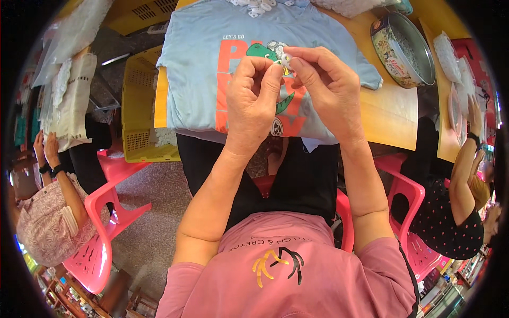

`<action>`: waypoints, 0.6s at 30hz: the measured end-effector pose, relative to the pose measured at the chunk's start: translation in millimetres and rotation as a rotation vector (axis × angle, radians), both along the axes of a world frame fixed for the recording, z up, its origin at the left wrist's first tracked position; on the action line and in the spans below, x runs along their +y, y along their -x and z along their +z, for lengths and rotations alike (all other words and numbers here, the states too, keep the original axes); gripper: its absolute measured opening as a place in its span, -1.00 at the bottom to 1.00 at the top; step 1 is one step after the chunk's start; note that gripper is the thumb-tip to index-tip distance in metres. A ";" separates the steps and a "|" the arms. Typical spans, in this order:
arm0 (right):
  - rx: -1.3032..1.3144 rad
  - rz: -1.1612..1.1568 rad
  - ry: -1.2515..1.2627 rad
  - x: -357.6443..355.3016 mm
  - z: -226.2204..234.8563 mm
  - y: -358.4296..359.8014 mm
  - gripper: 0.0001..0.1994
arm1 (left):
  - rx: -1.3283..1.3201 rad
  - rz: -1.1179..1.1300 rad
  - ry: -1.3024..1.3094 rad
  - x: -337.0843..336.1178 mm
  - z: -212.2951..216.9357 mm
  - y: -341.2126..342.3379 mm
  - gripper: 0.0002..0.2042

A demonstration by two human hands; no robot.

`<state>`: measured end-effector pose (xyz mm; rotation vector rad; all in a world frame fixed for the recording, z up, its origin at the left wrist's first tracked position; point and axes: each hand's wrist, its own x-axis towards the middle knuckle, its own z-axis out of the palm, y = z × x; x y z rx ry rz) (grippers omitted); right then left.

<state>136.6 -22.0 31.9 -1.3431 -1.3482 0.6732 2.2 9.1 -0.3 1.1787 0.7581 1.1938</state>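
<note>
1. Right at the centre, a tiny white, plastic-looking piece sits up between the fingertips, above the printed front of the light-blue cloth shirt; whether it's one part or two, I can't tell.
2. The bare left hand comes in with thumb and forefinger nearly closed, pinching at the piece's left side, apparently to steady something so small.
3. And the bare right hand answers with its own tight thumb-and-forefinger pinch on the right side; bringing both tips together probably gives the finest control.
4. Under it all, the shirt lies spread over the yellow tabletop, its near edge draping over, perhaps as a soft surface for small parts.
5. At the shirt's far edge, a loose heap of small white pieces, likely there for easy reach!
6. Right of the shirt stands a round metal tin with printed sides, its walls probably keeping its small grey contents together.
7. Left of the shirt, lower down, a yellow slatted plastic crate holds more white material.
</note>
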 end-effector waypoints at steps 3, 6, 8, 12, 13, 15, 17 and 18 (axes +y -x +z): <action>-0.008 -0.010 -0.024 -0.5 -1.7 2.8 -0.83 | -0.007 0.013 0.017 -1.8 2.0 -0.2 -0.91; -0.006 -0.021 -0.062 0.6 -4.0 5.3 -0.83 | -0.040 0.001 0.034 -1.4 1.9 0.0 -0.91; 0.003 -0.026 -0.072 1.0 -4.0 5.5 -0.83 | -0.062 -0.002 0.038 -1.0 0.8 -0.6 -0.91; 0.028 0.010 0.020 1.9 0.2 3.0 -0.83 | -0.051 0.015 0.025 -1.2 -2.4 0.7 -0.92; 0.027 0.044 0.046 2.6 0.7 1.6 -0.83 | -0.065 0.019 0.024 -1.1 -2.5 0.4 -0.91; 0.021 0.041 0.036 3.5 -0.6 2.6 -0.83 | -0.078 0.023 0.024 -1.2 -2.1 0.6 -0.91; 0.016 0.039 0.026 3.8 -1.9 4.5 -0.83 | -0.061 0.032 0.032 -1.6 -1.1 1.1 -0.91; 0.019 0.026 0.012 3.7 -2.4 5.8 -0.83 | -0.061 0.031 0.032 -1.2 -1.3 1.3 -0.91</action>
